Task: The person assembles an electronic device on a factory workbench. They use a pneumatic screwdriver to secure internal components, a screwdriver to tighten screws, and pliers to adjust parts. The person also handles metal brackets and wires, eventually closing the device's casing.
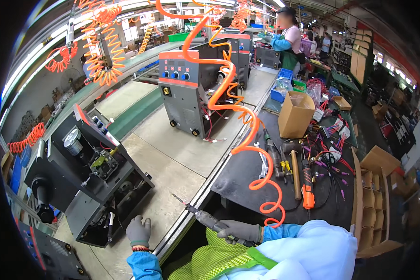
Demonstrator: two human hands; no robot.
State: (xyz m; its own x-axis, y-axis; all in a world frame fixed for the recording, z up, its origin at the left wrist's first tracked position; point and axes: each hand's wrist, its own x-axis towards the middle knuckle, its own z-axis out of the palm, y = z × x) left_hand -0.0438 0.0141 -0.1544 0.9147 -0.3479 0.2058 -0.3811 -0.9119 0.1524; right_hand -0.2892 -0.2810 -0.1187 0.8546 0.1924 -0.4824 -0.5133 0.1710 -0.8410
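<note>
My right hand (241, 231), in a grey glove, is wrapped round a grey power screwdriver (207, 219). Its long thin bit points up and left over the edge of the metal-topped bench (147, 156). My left hand (139, 231), gloved too, rests at the bench with fingers apart and nothing in them. Just left of it, a dark machine housing (86, 210) lies tilted with its side open. A silver cylinder (73, 141) and a circuit assembly (106, 164) show inside. Farther along the bench stands an upright grey machine (182, 105) with blue knobs and an open side.
An orange coiled hose (210, 98) hangs across the middle. On the black side table (240, 175) lie a hammer (296, 175), an orange electric screwdriver (307, 184), a wrench (263, 163), wires and a carton (296, 114). A divided cardboard box (375, 205) stands right. A co-worker (289, 39) stands far off.
</note>
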